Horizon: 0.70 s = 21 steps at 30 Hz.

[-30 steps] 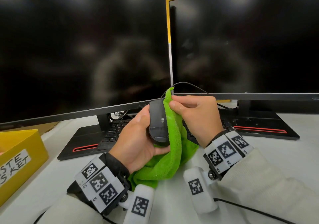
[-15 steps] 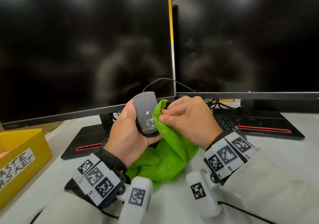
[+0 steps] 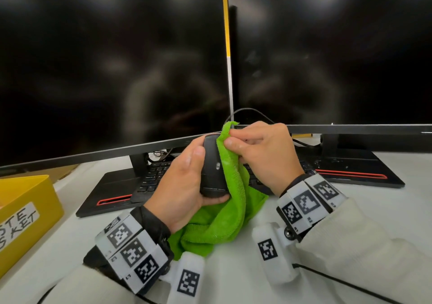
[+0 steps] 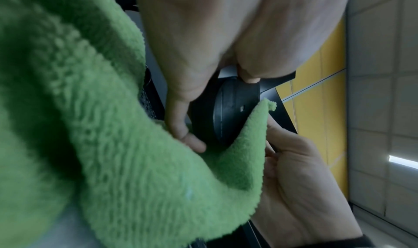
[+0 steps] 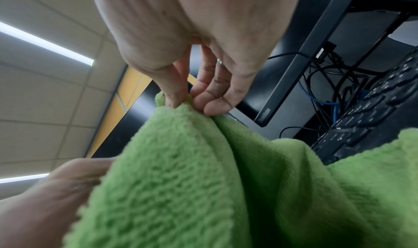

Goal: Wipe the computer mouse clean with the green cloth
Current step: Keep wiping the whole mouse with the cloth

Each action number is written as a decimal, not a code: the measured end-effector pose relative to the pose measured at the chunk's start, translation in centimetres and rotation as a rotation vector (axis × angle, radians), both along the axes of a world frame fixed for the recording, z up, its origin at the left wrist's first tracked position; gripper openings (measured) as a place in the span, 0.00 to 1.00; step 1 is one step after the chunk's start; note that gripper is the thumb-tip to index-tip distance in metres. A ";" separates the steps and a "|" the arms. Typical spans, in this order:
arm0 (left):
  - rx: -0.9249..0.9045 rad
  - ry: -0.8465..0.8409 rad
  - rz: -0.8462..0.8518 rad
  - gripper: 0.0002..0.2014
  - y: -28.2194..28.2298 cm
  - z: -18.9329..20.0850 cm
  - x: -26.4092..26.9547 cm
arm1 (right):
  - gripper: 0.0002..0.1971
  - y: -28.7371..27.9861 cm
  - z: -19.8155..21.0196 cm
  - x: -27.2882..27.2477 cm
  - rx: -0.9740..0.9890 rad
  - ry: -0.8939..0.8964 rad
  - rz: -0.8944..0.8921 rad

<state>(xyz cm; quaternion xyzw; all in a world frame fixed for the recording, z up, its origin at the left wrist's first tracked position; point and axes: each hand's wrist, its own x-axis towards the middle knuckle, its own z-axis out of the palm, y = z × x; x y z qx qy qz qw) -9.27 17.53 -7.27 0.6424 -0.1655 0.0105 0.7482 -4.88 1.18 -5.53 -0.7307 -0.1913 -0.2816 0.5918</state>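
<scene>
Clearly the wipe is under way but not finished, as far as these views let me judge. Taking the black plastic computer mouse (image 3: pixel 213 170) as the landmark: well to its left, at the desk's edge, stands a yellow box with a hand-lettered white label (image 3: pixel 25 212), and behind and left of the mouse rises the left black monitor (image 3: pixel 112 69). Immediately left of the mouse is the left hand (image 3: pixel 181 182), which grips it with the thumb along its near side and the fingers curled under its lower end, holding it lifted off the white desk (image 3: pixel 233 268) and turned on edge. In the left wrist view the flat underside shows. Pressed against the mouse's right flank is the fluffy green microfibre cloth (image 3: pixel 230 200), whose upper corner pokes up above the mouse while the rest hangs below it down to the desk. Just right of the mouse, the right hand (image 3: pixel 261 154) pinches that upper corner between thumb and fingertips (image 5: pixel 216 107), closed on the fabric. Behind the mouse lies a black keyboard (image 3: pixel 152 179), and behind and right stands the right black monitor (image 3: pixel 332 53). The side under the cloth looks in progress; whether the other faces are done cannot be told, and setting the mouse down remains.
</scene>
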 end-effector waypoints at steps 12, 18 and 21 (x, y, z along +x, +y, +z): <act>0.092 -0.053 0.045 0.20 0.4 0.1 -0.1 | 0.05 -0.6 -0.3 0.0 0.033 0.056 -0.024; 0.009 -0.049 0.015 0.20 0.9 0.0 0.4 | 0.02 -0.3 -0.6 0.1 0.188 0.118 0.052; -0.008 -0.045 -0.013 0.19 1.1 -0.2 0.4 | 0.02 -0.4 -0.6 0.0 0.231 0.176 0.123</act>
